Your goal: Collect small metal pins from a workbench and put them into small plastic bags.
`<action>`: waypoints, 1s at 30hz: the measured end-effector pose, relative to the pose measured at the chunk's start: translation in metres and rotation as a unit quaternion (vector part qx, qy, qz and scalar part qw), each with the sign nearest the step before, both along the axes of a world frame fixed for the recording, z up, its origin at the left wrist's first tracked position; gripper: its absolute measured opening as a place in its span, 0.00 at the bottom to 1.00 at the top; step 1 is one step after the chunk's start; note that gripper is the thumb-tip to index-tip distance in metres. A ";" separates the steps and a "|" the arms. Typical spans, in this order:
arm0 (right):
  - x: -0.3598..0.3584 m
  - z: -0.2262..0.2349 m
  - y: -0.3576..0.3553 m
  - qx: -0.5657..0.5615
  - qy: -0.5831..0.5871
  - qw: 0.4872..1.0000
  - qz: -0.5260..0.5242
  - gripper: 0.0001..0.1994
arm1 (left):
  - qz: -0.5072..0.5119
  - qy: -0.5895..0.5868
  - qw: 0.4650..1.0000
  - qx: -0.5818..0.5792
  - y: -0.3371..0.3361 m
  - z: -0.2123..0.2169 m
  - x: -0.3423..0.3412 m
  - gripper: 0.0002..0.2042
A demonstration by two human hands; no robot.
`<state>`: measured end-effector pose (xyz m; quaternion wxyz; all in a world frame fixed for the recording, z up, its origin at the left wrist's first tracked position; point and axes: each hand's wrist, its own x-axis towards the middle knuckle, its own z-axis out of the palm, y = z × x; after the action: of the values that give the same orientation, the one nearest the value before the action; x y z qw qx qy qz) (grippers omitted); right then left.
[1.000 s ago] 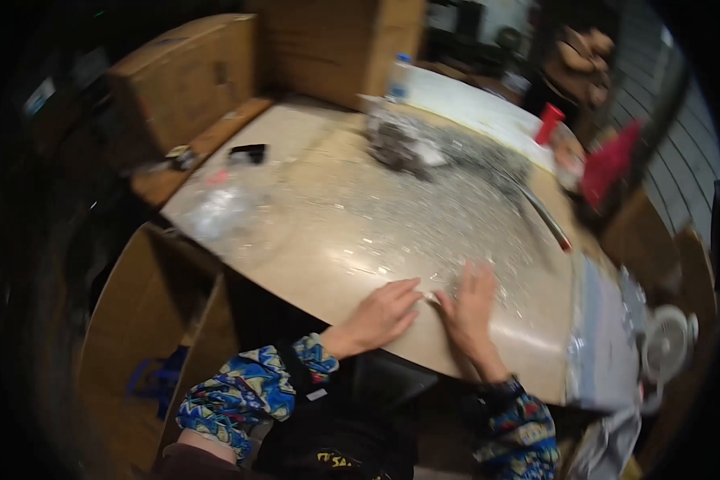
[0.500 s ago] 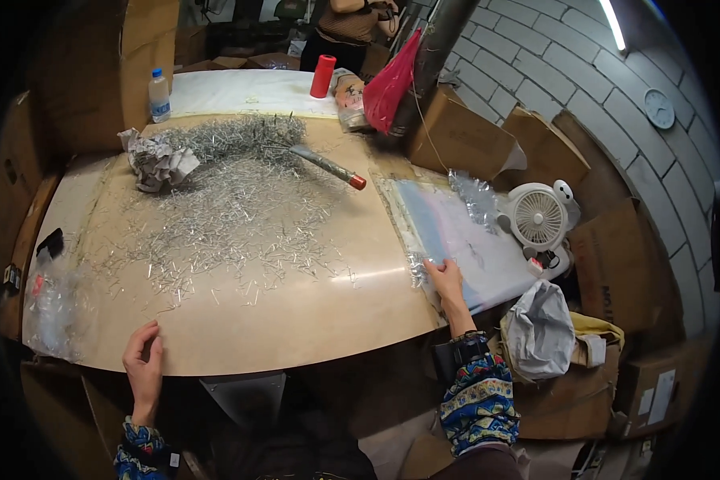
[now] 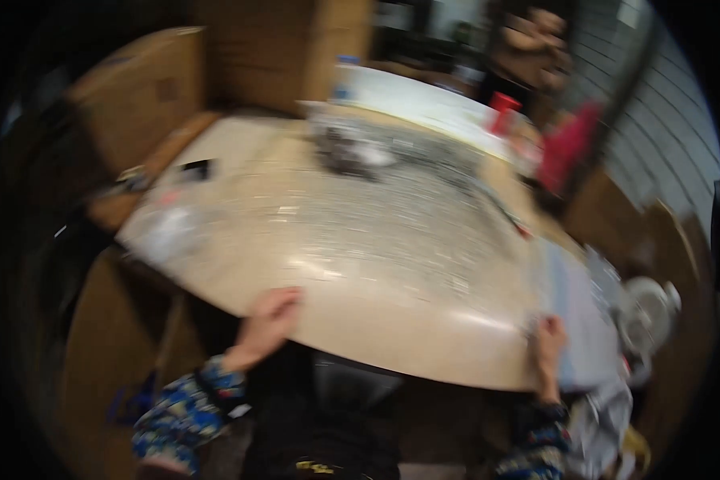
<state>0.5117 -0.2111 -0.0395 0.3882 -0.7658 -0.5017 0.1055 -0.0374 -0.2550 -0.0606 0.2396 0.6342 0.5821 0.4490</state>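
Motion smears the whole view. My left hand [image 3: 274, 318] is over the near edge of the tan tabletop [image 3: 376, 332]; its fingers look partly bent, but whether they hold anything is too blurred to tell. At the table's right side my right hand [image 3: 550, 340] rests beside the pale blue and white sheet [image 3: 580, 320], its fingers smeared. Many small, thin silvery metal pieces [image 3: 376, 212] lie scattered over the middle, heaped more densely at the back. A crumpled grey paper [image 3: 360, 148] sits by the heap. A dark rod with a red end [image 3: 504, 210] lies at its right.
Clear plastic bags [image 3: 172, 232] and a small black object [image 3: 197, 169] lie on the left. A red can-shaped object [image 3: 502, 114] stands at the back. On the right are a white fan [image 3: 646, 314] and a pink bag [image 3: 570, 148]. Another person [image 3: 530, 48] stands beyond the table.
The view has swung left, so the table appears shifted right and tilted. My left hand has moved in over the table's near edge; my right hand stays by the right side.
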 end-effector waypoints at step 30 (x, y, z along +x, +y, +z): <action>-0.334 0.041 -0.018 0.119 -0.254 0.658 0.699 0.26 | 0.335 0.418 0.844 0.015 0.010 0.035 -0.117 0.23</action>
<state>0.1772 -0.2293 0.0019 0.1458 -0.1342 -0.9763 0.0865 -0.1544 -0.2454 -0.0253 -0.2010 0.5316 0.7973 0.2031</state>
